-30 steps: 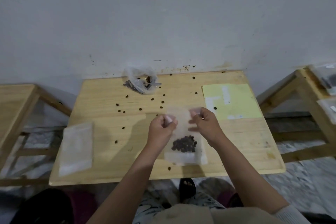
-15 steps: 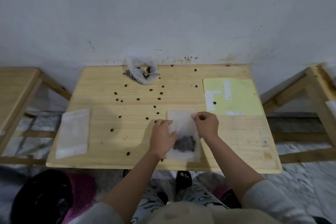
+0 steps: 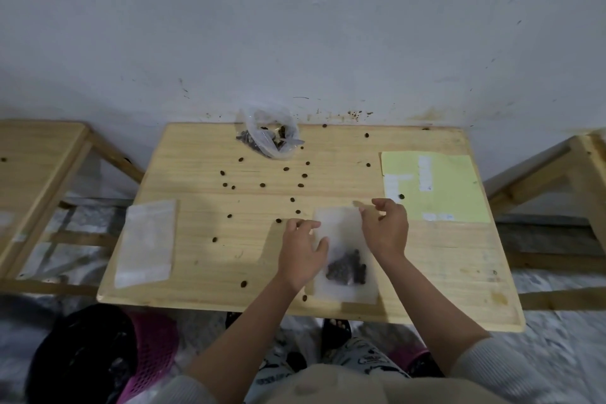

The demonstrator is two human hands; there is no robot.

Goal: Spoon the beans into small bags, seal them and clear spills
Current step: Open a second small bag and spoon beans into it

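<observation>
Both hands (image 3: 303, 251) (image 3: 385, 229) cover small bag (image 3: 341, 233) edges; seal hidden.

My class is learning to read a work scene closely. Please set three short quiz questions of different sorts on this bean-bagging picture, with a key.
1. True or false: the small bag with beans lies flat on the table.
2. Where is the big bag of beans? A near the wall; B on the yellow sheet; C on the floor.
3. Fill in: loose beans lie scattered on the ____.

Key: 1 true; 2 A; 3 table. Both the left hand and right hand rest on the small bag.
</observation>
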